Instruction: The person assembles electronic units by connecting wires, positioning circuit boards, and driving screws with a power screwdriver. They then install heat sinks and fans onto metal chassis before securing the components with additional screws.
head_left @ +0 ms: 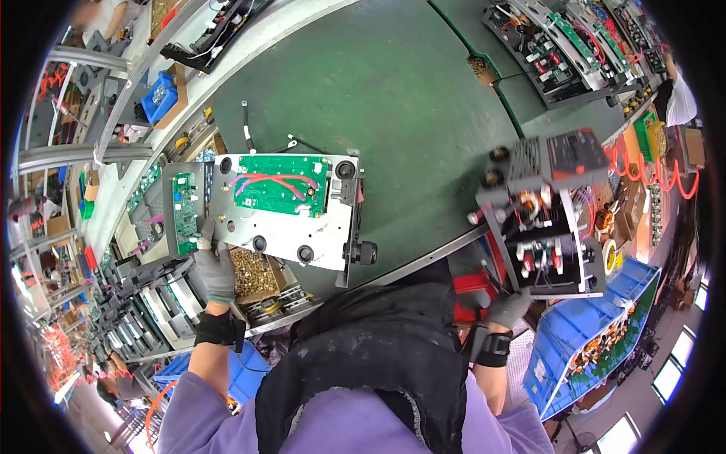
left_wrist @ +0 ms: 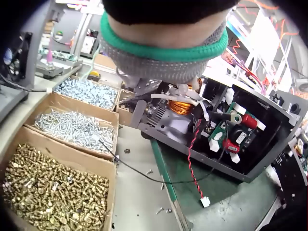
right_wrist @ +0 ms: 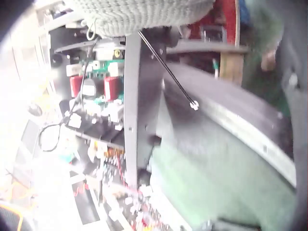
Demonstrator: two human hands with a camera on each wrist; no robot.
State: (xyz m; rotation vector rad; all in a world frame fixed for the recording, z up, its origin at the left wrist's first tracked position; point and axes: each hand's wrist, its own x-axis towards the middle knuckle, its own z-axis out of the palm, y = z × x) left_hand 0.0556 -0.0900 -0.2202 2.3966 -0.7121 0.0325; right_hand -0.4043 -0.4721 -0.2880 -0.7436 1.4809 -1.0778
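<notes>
My left hand (head_left: 215,271), in a grey glove, grips the near-left corner of an electronics chassis (head_left: 283,234). A green circuit board (head_left: 265,198) with pink and red wires lies on its pale metal plate. The left wrist view looks into a chassis with a copper coil (left_wrist: 180,107), red components (left_wrist: 249,121) and a twisted red-black wire (left_wrist: 192,166). My gloved right hand (head_left: 508,309) holds the near lower corner of a second, open-sided chassis (head_left: 541,246). The right wrist view shows the glove (right_wrist: 144,14) over its grey edge (right_wrist: 137,110); the fingertips are hidden.
Boxes of brass screws (left_wrist: 57,192) and silver screws (left_wrist: 74,130) stand beside the left hand. More chassis units (head_left: 556,57) sit at the far right of the green table (head_left: 363,83). A blue crate (head_left: 548,363) of coils stands at the right, near the table edge.
</notes>
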